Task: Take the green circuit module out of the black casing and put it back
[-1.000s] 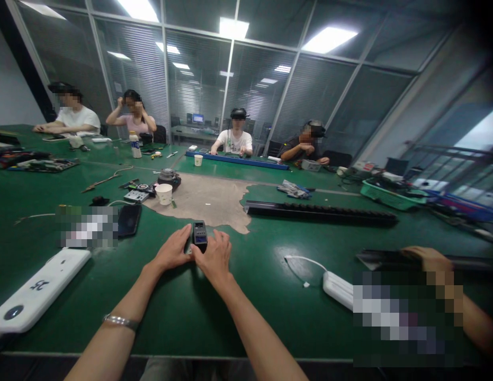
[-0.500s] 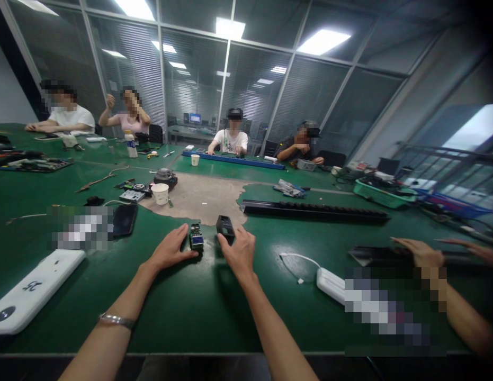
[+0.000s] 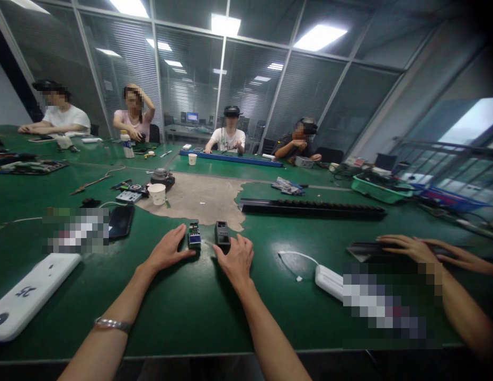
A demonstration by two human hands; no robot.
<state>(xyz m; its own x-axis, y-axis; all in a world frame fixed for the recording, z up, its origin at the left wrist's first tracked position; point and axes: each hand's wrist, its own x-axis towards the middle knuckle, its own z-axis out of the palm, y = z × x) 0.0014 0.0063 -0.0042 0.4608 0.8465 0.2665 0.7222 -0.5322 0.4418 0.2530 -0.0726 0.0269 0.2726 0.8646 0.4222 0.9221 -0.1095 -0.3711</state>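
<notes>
A small electronic module [image 3: 194,237] with a green circuit board and a blue part lies on the green table. My left hand [image 3: 169,247] rests beside it, fingers and thumb spread around its left and near sides; whether they touch it I cannot tell. To its right is a black plastic housing [image 3: 222,234] with rectangular openings, at table level. My right hand [image 3: 236,259] has its thumb at the housing's near left and its fingers along the right side. The two parts lie apart, with a narrow gap between them.
A long black strip [image 3: 313,209] lies ahead to the right. White power banks [image 3: 35,296] flank my arms, one with a cable. A phone [image 3: 121,221] and a paper cup [image 3: 157,193] stand left. A co-worker's hands [image 3: 413,248] are at right; several people sit opposite.
My right hand has lowered the black housing from a tilted pose to table level beside the module. My left hand has hardly moved. The view has shifted slightly.
</notes>
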